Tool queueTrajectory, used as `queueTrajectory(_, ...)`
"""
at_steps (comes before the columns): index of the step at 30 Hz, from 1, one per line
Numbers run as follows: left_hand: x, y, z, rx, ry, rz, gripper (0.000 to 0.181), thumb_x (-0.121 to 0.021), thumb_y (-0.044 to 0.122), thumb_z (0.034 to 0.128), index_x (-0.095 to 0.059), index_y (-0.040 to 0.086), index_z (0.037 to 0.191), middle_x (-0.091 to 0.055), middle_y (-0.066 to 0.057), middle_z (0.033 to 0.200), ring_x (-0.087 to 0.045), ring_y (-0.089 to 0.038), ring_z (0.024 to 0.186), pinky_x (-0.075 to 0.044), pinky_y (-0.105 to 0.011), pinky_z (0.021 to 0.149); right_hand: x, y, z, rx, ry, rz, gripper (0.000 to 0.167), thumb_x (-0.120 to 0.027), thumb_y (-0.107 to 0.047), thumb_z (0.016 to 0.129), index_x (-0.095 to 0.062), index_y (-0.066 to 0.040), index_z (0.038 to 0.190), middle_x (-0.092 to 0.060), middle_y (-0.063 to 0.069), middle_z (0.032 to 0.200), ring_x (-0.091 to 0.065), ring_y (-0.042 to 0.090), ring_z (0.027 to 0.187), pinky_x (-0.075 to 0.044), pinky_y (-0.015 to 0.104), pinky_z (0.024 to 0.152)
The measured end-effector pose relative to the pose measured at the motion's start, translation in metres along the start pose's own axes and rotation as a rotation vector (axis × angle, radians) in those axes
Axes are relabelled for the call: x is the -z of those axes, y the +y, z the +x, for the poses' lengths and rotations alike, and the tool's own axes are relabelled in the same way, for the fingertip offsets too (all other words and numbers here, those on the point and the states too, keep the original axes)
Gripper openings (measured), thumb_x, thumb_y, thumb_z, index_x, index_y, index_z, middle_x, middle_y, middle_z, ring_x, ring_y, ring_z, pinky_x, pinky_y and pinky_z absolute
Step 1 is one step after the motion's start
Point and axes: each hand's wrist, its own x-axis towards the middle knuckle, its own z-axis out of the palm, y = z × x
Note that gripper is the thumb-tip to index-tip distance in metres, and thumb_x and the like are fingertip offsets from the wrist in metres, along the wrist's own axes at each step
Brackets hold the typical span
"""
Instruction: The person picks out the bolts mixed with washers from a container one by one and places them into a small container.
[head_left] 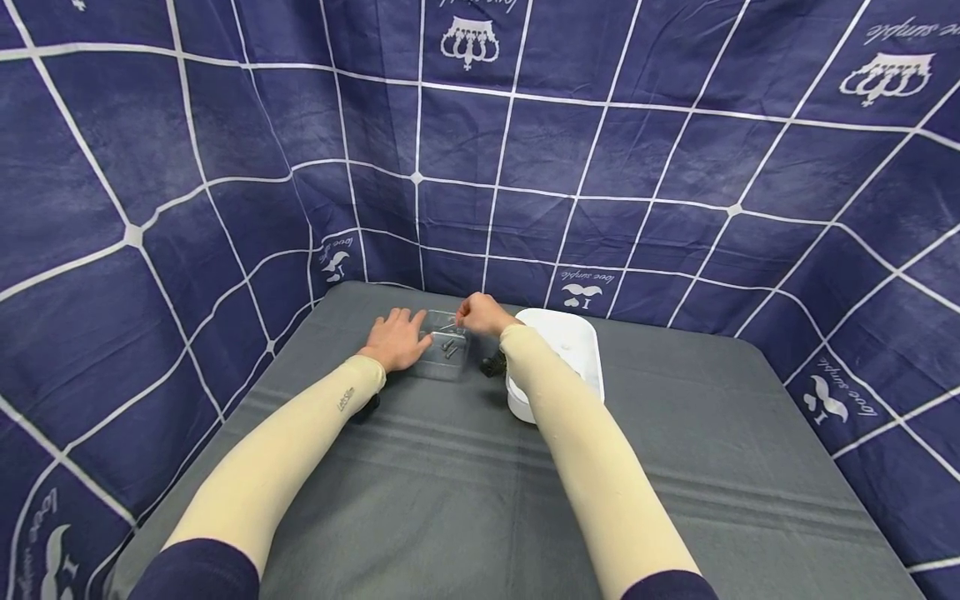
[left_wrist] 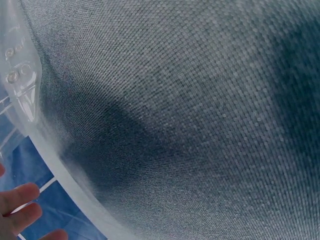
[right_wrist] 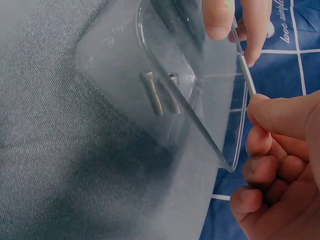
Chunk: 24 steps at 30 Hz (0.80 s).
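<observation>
A clear plastic box (head_left: pixel 435 371) stands near the table's back edge, with two metal socket-head screws (right_wrist: pixel 152 95) lying on its bottom. My left hand (head_left: pixel 395 339) is at the box's left side, fingers spread and nearly straight, the thumb reaching over the rim. Some left fingertips (left_wrist: pixel 25 217) show at the corner of the left wrist view. Above the box's right side, my right hand (head_left: pixel 482 315) pinches a slim pale metal rod (right_wrist: pixel 248 76) between thumb and forefinger. The other right fingers are curled. One end of the rod is hidden by the fingertips.
A white tray (head_left: pixel 597 358) stands right of the box, partly behind the right forearm; small pale things lie in it. Grey cloth covers the table (head_left: pixel 420 500). A blue, white-lined curtain (head_left: pixel 637 150) surrounds the back and sides. Black devices sit under both wrists.
</observation>
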Motion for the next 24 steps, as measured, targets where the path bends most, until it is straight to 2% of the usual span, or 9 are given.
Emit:
queueTrajectory(7,0.0013,0.0021,-0.0006,0.005,0.011,0.004,0.064,-0.044,0.046,0.1034,-0.036,0.011,0.156,-0.045,-0.022,0.150,-0.037,-0.040,0.142,-0.032,-0.065,0.110,-0.0017,-0.0052,0.0037,0.028,0.011,-0.021,0.015,-0.069,-0.011,0.091,-0.078,0.001,0.092,-0.069,0.001,0.081,-0.052,0.012,0.072,-0.043,0.022,0.070)
queueTrajectory(13,0.0008,0.0026,-0.0011,0.009,0.008,0.008,0.064,-0.044,0.047,0.1034,-0.036,0.012,0.157,-0.045,-0.021,0.150,-0.037,-0.039,0.142,-0.032,-0.065,0.111,-0.0049,-0.0071,0.0042,0.035,-0.018,-0.009,0.017,-0.068,-0.011,0.090,-0.077,0.002,0.097,-0.070,0.001,0.083,-0.051,0.009,0.069,-0.041,0.019,0.066)
queueTrajectory(20,0.0000,0.0021,-0.0005,0.011,0.012,0.015,0.064,-0.044,0.047,0.1034,-0.036,0.012,0.157,-0.045,-0.021,0.150,-0.036,-0.039,0.142,-0.031,-0.065,0.111,-0.0060,-0.0091,0.0010,0.038,-0.021,-0.019,0.012,-0.070,-0.012,0.089,-0.078,-0.002,0.088,-0.071,0.001,0.081,-0.051,0.011,0.069,-0.040,0.020,0.064)
queueTrajectory(24,0.0001,0.0018,-0.0008,0.007,0.013,0.022,0.064,-0.044,0.047,0.1033,-0.036,0.012,0.157,-0.046,-0.021,0.149,-0.037,-0.040,0.142,-0.032,-0.065,0.110,-0.0066,-0.0085,0.0014,0.038,-0.021,-0.016,0.014,-0.071,-0.013,0.090,-0.078,-0.001,0.086,-0.068,-0.002,0.078,-0.050,0.010,0.067,-0.039,0.020,0.062)
